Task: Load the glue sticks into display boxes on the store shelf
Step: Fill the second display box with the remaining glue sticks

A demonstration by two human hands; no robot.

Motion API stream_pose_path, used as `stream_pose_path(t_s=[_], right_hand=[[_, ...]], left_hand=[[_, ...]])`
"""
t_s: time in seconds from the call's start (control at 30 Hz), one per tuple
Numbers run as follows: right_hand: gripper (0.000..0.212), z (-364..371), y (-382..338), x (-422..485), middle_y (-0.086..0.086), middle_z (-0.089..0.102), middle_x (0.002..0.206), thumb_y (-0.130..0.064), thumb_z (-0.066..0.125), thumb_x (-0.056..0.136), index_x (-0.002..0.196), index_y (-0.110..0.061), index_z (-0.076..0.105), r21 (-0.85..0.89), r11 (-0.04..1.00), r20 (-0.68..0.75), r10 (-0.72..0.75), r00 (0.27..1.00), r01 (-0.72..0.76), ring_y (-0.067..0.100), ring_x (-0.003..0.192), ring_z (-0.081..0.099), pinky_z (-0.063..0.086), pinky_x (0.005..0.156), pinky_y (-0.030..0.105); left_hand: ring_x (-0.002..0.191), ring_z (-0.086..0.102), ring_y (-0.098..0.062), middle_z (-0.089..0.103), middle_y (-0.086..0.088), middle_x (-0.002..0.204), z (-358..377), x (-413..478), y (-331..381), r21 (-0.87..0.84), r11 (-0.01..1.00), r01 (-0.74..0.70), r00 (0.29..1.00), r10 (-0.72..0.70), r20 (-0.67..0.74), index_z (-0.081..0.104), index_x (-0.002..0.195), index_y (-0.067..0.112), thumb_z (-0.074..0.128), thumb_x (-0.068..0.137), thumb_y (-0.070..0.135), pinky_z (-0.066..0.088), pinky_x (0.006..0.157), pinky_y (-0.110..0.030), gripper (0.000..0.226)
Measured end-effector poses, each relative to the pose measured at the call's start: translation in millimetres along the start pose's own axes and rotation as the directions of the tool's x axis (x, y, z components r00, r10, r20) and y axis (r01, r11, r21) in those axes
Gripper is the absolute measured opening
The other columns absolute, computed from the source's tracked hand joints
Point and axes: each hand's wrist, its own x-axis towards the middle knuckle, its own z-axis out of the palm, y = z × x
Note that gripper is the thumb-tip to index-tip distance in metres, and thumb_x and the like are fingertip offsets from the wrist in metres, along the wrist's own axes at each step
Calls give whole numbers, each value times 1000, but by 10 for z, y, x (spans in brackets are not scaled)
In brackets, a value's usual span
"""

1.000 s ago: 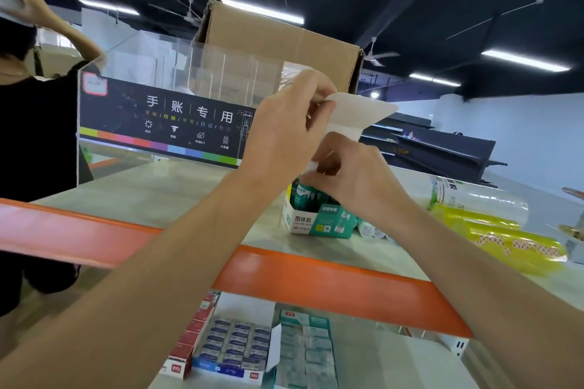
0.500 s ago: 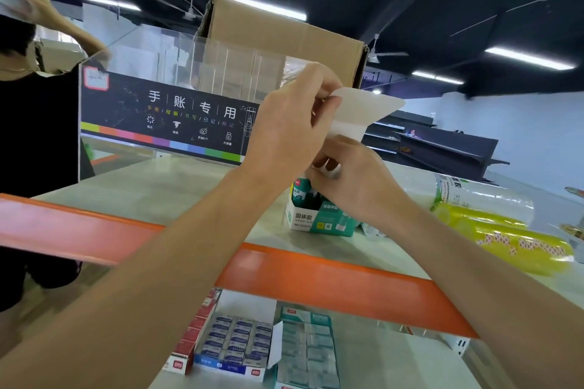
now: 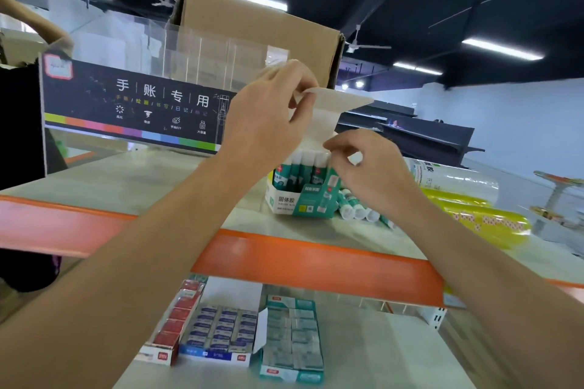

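Two hands up at display box [image 3: 300, 196] on shelf [image 3: 126, 180]. My left hand [image 3: 268, 117] pinches white flap [image 3: 335, 104], grip clamped. Right hand [image 3: 369, 167] at 3 o'clock of box, fingertips together (holding anything? cannot tell). Glue sticks [image 3: 303, 164] upright inside; loose sticks [image 3: 357, 208] lying at 4 o'clock.

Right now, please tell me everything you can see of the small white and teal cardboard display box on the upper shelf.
The small white and teal cardboard display box stands upright on the pale upper shelf, behind its orange edge. Its front is low and printed. Teal glue sticks with white caps stand upright inside. Its white lid flap is raised; the left hand pinches the flap, and the right hand is at the box's right top edge. Loose glue sticks lie beside it.
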Motion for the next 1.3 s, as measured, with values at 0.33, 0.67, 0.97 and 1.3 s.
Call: stream_pose_path(t_s=[0.33, 0.67, 0.97, 1.3], right_hand=[[24, -106, 262, 226, -3, 69, 111, -23, 57, 92, 112, -18, 69, -286, 952, 355, 211, 911, -108, 13, 94, 60, 44, 73, 21], [37, -40, 296, 350, -6, 64, 124, -34, 60, 89, 125, -28, 60, -342, 939, 686, 266, 677, -23, 16, 112, 58, 41, 101, 30], [39, -70, 383, 411, -23, 63, 104, -33, 68, 85, 123, -32, 61, -170, 977, 740, 212, 638, -127, 5, 106, 57, 37, 96, 23], [41, -174, 390, 409, -16, 62, 103, -37, 78, 73, 111, -29, 65, -132, 988, 532, 142, 835, -83, 8, 95, 59, 45, 82, 26]], left_hand=[[77, 50, -6, 53, 15, 83, -15, -2, 27, 34, 999, 30, 999, -31, 14, 57, 93, 18, 56, 90, 19, 34, 63, -14, 4], [75, 49, -7, 52, 15, 83, -17, -13, 18, 25, 1000, 16, 1000, -16, 10, 57, 91, 18, 56, 91, 19, 35, 63, -15, 2], [76, 49, -7, 52, 14, 84, -13, -10, 15, 18, 1000, 20, 1000, -20, 10, 57, 92, 17, 55, 91, 19, 37, 64, -17, 3], [76, 50, -8, 52, 14, 82, -22, -13, 20, 16, 1000, 24, 1000, -24, -1, 56, 90, 18, 55, 91, 19, 34, 64, -13, 1]])
